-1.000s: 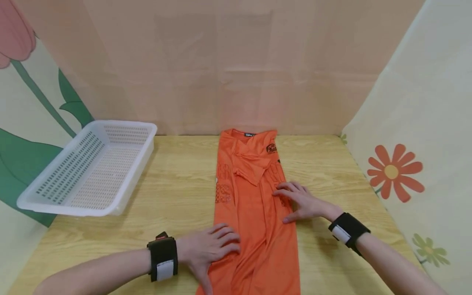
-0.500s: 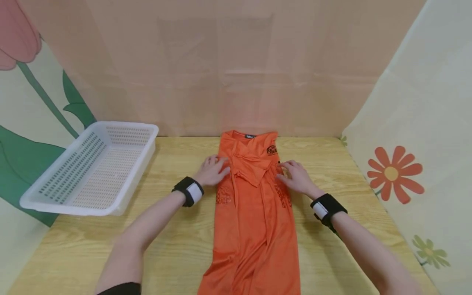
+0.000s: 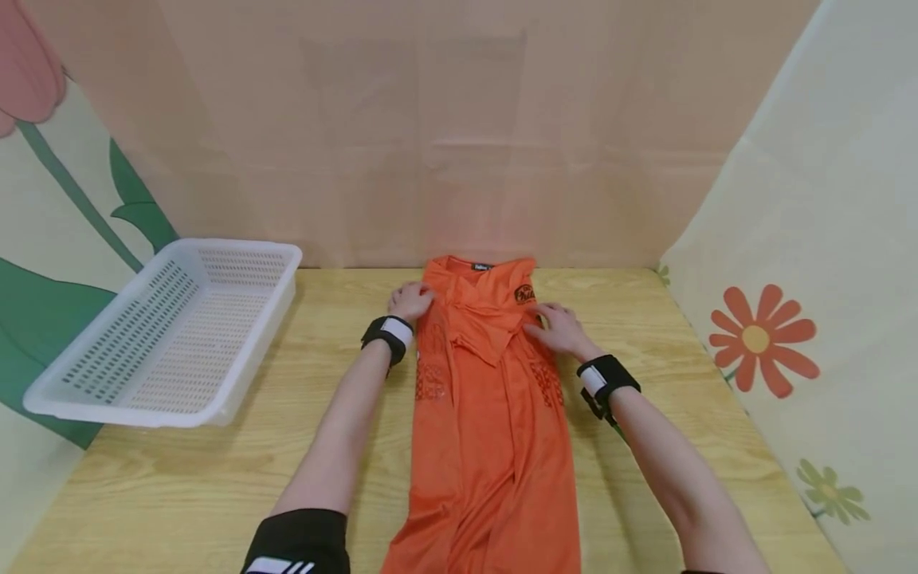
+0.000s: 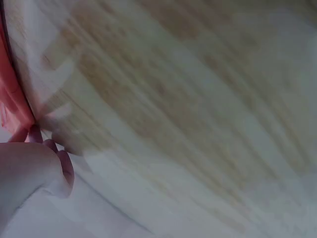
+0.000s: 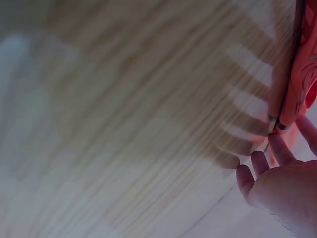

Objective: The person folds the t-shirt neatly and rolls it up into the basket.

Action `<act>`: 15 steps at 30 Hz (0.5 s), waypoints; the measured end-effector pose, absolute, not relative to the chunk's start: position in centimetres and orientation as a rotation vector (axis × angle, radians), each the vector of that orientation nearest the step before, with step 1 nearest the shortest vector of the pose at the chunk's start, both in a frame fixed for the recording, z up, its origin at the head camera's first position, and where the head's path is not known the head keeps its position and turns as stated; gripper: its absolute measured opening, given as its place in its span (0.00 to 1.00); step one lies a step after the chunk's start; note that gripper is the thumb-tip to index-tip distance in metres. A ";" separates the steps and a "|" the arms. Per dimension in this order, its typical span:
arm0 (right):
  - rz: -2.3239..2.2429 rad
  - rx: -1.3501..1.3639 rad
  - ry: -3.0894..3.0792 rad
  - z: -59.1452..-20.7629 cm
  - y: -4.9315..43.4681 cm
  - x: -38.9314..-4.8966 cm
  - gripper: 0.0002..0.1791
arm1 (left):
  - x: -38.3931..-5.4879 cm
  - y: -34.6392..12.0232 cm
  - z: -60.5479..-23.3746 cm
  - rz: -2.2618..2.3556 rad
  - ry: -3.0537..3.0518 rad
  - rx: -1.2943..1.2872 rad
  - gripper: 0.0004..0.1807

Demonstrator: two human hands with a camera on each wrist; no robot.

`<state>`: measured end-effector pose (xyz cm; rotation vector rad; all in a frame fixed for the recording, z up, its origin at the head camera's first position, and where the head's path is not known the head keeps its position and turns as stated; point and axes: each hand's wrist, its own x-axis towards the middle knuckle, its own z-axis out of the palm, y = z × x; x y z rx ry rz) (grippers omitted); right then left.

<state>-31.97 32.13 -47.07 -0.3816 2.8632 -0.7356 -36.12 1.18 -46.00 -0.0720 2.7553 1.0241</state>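
A long orange shirt [image 3: 484,446] lies folded lengthwise into a strip on the wooden table, neck end far from me. Its collar tag and a dark printed logo show near the top, and a loose pointed flap of cloth lies across the upper part. At the upper left edge my left hand [image 3: 411,301] touches the cloth with loosely bent fingers; the left wrist view has its fingertips [image 4: 34,133] against the hem. Opposite, my right hand [image 3: 561,328] touches the right edge, thumb and index finger apart. The other right fingers [image 5: 257,161] hover over the tabletop.
A white perforated plastic basket [image 3: 258,351] stands on the left of the table [image 3: 645,478]. A plain beige cloth backdrop [image 3: 473,135] rises behind the table. Flower-printed sheets flank both sides.
My left hand has gone from the shirt's lower left part up to its upper left edge. My right hand has slid farther up along the right edge. The shirt lies almost the same.
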 end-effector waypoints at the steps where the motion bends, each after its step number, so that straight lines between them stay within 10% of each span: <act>1: -0.716 -0.375 2.856 -47.0 32.0 -32.0 0.29 | -36.1 1.1 -46.0 1.033 2.755 -0.085 0.27; 15: -0.530 -0.398 2.781 -47.4 30.0 -33.2 0.37 | -36.4 -0.9 -45.8 0.999 2.808 -0.210 0.27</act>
